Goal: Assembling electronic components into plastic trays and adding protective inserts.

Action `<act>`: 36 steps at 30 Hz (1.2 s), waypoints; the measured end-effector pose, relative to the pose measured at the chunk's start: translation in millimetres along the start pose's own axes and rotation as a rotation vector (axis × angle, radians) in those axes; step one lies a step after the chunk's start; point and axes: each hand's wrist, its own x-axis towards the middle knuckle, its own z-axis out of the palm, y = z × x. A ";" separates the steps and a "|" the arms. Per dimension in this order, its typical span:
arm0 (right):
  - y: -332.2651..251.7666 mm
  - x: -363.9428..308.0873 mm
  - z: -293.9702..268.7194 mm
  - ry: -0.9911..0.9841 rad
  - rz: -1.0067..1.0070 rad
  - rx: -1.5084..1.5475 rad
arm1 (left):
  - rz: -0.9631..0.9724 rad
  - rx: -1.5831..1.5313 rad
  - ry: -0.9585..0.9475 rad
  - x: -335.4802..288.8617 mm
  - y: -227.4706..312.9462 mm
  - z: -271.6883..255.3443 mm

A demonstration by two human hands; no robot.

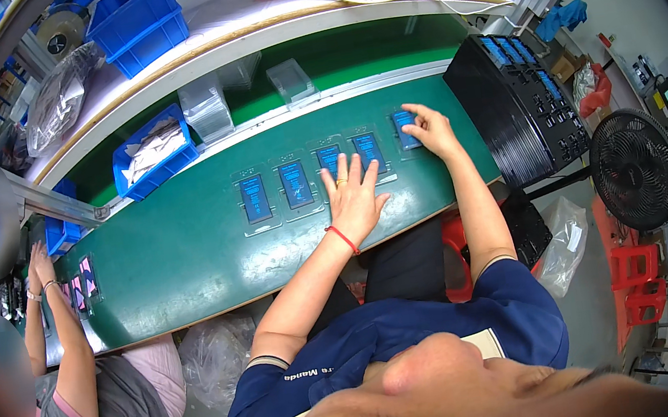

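On the green bench top [163,256] lies a row of flat black packs with blue printing, like phone batteries, each in a clear plastic tray. My left hand [355,206] is open, palm down, its spread fingers reaching over the lower parts of the third pack [329,157] and fourth pack [366,147]. To the left sit two uncovered packs, the first pack [255,199] and the second pack [295,185]. At the row's right end, my right hand [432,130] has its thumb and forefinger apart at the edge of the last pack [405,129]. Whether they press on it is unclear.
A black tray stack [516,117] with more packs stands at the right end, beside a black fan [634,169]. Behind are a blue bin [154,156] and clear plastic boxes [205,107]. A co-worker [107,407] works at the far left.
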 end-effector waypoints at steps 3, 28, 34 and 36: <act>-9.3 -15.3 6.5 -0.020 -0.109 -0.243 | -0.093 0.072 -0.054 -1.5 -5.5 8.7; -73.2 -51.8 59.4 0.007 -0.379 -0.305 | -0.367 0.354 0.326 11.5 -306.0 -201.4; -73.1 -50.9 56.7 0.020 -0.381 -0.290 | -0.481 0.310 0.100 27.7 -341.3 -200.6; -71.1 -50.6 56.1 0.018 -0.373 -0.291 | -0.406 0.353 0.120 28.2 -336.9 -202.8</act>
